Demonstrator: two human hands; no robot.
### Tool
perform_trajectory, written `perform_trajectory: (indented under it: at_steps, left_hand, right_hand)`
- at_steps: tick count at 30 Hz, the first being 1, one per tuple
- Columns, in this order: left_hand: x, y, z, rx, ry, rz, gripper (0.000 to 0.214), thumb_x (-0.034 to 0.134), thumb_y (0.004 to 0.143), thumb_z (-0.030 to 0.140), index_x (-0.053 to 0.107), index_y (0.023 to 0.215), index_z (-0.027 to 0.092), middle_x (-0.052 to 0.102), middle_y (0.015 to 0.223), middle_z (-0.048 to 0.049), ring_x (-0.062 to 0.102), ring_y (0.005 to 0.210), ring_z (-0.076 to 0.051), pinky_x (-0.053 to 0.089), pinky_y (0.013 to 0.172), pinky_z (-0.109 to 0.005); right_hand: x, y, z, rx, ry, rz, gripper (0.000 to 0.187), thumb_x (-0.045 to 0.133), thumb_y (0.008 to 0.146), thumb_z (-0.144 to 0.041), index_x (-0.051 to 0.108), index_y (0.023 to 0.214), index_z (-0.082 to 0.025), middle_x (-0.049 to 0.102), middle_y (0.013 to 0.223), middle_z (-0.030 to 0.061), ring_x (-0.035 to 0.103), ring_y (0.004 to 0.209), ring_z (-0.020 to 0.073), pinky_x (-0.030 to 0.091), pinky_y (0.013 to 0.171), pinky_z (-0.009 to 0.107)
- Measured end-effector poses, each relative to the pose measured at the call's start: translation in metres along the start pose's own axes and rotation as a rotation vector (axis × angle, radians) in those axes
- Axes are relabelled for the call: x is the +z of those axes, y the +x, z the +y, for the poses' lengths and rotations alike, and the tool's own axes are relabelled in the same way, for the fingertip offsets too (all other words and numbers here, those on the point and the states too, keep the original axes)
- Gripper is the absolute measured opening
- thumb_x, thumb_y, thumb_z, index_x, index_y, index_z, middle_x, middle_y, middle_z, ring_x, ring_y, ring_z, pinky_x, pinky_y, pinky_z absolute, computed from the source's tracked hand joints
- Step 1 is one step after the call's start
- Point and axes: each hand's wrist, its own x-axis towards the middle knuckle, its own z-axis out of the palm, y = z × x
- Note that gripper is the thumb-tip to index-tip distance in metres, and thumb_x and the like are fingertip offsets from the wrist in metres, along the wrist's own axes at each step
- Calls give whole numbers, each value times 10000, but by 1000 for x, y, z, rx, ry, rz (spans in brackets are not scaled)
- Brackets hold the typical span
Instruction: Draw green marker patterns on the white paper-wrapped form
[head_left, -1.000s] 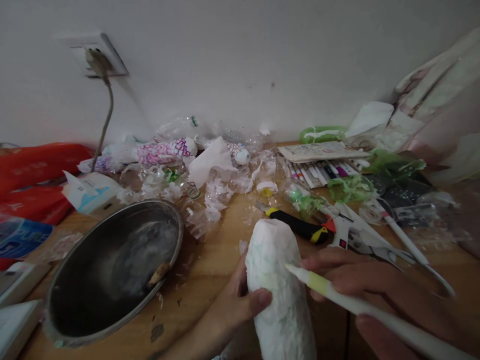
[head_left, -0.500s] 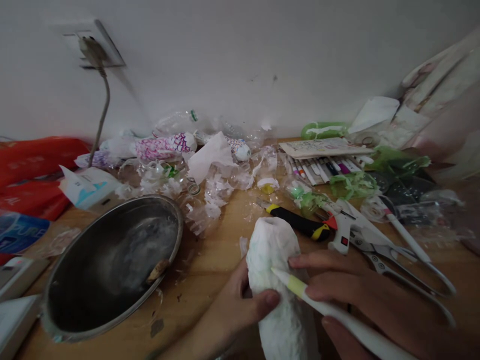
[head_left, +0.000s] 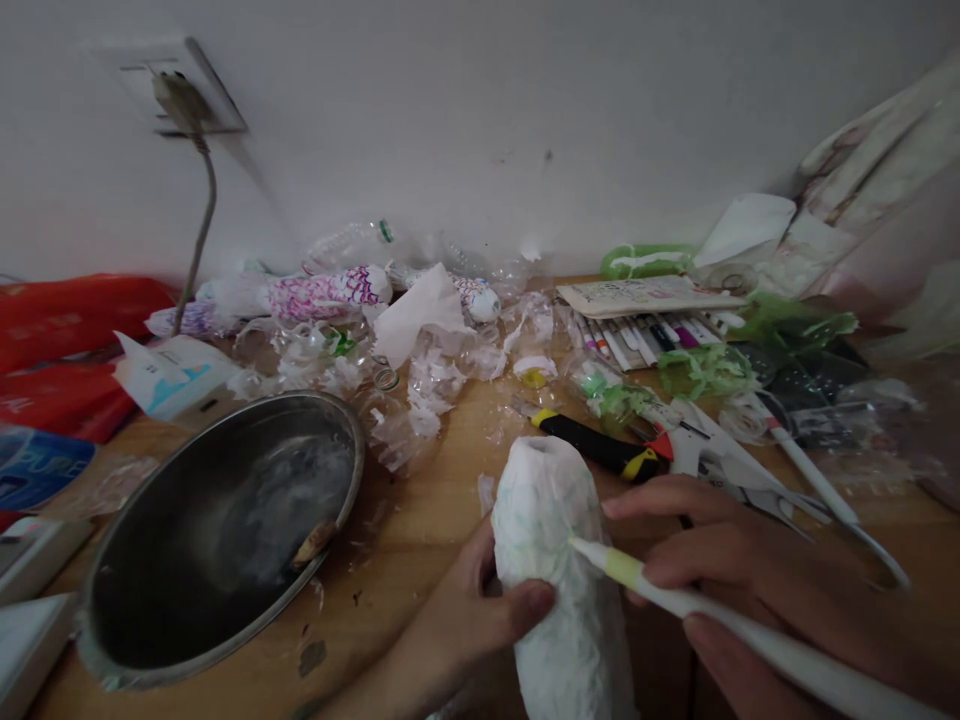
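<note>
A white, paper-covered, bottle-shaped form (head_left: 551, 510) with faint green marks stands near the front, its narrow end upward. My left hand (head_left: 465, 620) grips it from the left side, the thumb lying across its front. In my right hand (head_left: 765, 580) is a white marker pen (head_left: 720, 620) with a light yellow-green band, pinched between thumb and fingers. The marker's tip meets the front of the form, or is very close to it. Behind my right hand lie large scissors (head_left: 795, 500), partly covered by it, and a white glue gun (head_left: 690, 440).
A metal bowl (head_left: 105, 600) occupies the left front. A black-and-yellow utility knife (head_left: 592, 440) lies behind the form. Further back are plastic scraps (head_left: 431, 380), a case of markers (head_left: 637, 340) and pink-patterned forms (head_left: 330, 295). A red bag (head_left: 67, 320) rests at left.
My right hand and the marker have shifted right, the tip sliding across the form's front. My left hand keeps its hold, and the form has barely moved.
</note>
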Motion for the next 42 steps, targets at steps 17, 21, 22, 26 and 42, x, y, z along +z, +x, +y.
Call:
perform_trajectory:
  at_steps: [17, 21, 22, 26, 42]
  left_hand:
    - [-1, 4, 0, -33, -29, 46, 881, 820, 586, 519, 446, 1332, 237, 642, 1233, -69, 564, 1168, -341, 451, 950, -406]
    - [0, 5, -4, 57, 44, 50, 845, 776, 628, 554, 473, 1339, 213, 657, 1238, -78, 559, 1173, -357, 448, 962, -423]
    - [0, 4, -4, 61, 49, 56, 853, 772, 634, 556, 467, 1349, 205, 652, 1252, -85, 554, 1181, -359, 444, 972, -426]
    - [4, 2, 0, 4, 33, 83, 930, 797, 608, 552, 420, 1389, 216, 624, 1296, -95, 545, 1203, -334, 447, 988, -406]
    - [4, 0, 1, 2, 14, 3, 946, 786, 622, 543, 376, 1416, 234, 639, 1241, -120, 585, 1117, -328, 462, 931, -422]
  right_hand:
    - [-3, 5, -3, 13, -15, -13, 250, 560, 763, -122, 574, 976, -252, 742, 950, 17, 735, 827, 160, 607, 713, 218]
    - [-3, 2, 0, -21, -40, -92, 303, 601, 772, -134, 576, 1041, -271, 748, 990, 14, 728, 896, 187, 604, 810, 258]
    - [-4, 2, 1, -31, -48, -94, 304, 605, 774, -135, 580, 1046, -268, 752, 985, 11, 729, 895, 185, 601, 821, 252]
    - [-3, 7, 0, -50, -60, -121, 292, 634, 759, -144, 604, 1028, -253, 759, 965, -7, 733, 883, 156, 583, 813, 180]
    - [-5, 9, -2, -6, -65, -78, 208, 611, 773, -165, 629, 959, -257, 757, 956, 2, 733, 842, 168, 594, 760, 222]
